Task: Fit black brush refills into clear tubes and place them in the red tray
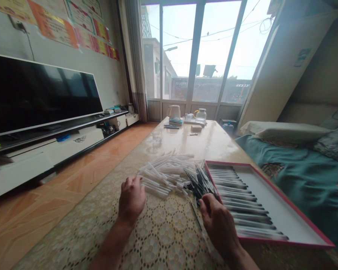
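The table, under its flower-patterned cover, fills the lower middle of the frame in front of you. On it, the pink-rimmed tray takes up the lower right; along its left side lies a column of slim, pale, dark-ended sticks, side by side, with bare white floor to their right. Near the centre of the frame you have a loose pile of white tubes, crossing at many angles. Your right hand, low and right of centre, curls with thumb and forefinger drawn together at the near end of the dark rods; whether a rod is pinched there you cannot tell. Your left hand bends its fingers at the pile's left edge, and its grip is hidden too. The dark rods lie bunched between the tubes and the tray. The step in hand looks like picking at both heaps at once; the next move seems to call for a light fingertip pinch that parts one piece from its tangle. Smallest, a single dark rod lies apart, just left of your right hand
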Demonstrator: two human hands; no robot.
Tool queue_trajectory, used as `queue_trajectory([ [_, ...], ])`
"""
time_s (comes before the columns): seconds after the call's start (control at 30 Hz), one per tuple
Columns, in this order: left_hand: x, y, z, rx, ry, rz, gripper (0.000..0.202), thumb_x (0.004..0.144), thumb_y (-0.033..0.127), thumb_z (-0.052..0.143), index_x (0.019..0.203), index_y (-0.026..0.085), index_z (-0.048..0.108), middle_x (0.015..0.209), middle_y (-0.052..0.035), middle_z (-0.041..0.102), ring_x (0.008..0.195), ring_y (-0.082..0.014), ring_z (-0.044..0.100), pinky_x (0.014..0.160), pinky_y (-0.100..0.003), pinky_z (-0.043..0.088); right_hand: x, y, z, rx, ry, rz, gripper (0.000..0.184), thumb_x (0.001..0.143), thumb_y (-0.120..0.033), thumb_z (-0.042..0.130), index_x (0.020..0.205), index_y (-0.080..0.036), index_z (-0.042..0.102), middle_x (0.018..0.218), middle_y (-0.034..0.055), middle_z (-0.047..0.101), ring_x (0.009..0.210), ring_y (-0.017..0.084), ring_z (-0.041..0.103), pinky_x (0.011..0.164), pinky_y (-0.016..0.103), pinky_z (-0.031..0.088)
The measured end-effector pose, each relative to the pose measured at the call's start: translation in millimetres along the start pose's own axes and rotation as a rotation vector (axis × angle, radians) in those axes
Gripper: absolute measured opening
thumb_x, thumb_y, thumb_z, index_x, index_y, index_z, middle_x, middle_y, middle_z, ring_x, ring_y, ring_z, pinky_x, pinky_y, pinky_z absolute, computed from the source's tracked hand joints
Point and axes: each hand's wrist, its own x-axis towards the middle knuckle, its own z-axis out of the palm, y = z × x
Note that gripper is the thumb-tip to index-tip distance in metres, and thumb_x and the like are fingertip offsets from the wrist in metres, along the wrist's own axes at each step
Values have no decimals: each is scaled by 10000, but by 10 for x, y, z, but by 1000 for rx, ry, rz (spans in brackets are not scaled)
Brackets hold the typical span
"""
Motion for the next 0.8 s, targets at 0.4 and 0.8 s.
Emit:
queue_trajectory([
  [0.4, 109, -224, -9, 419, -151, -115, 192, 735, 357, 502, 763, 180, 572, 803, -147, 696, 761, -292, 649, 595, -317, 414, 31, 31, -45, 34, -38, 13, 200, 909, -307, 399, 737, -227, 464, 613, -30, 569, 540, 153, 567, 514, 238, 283],
  [0.8, 54, -44, 82, 229, -206, -167, 291, 711, 328, 571, 950, 162, 564, 653, -65, 693, 683, -234, 671, 580, -273, 450, 49, 64, -41, 16, -32, 15, 197, 902, -266, 414, 724, -218, 482, 608, -24, 587, 534, 146, 579, 507, 231, 288],
])
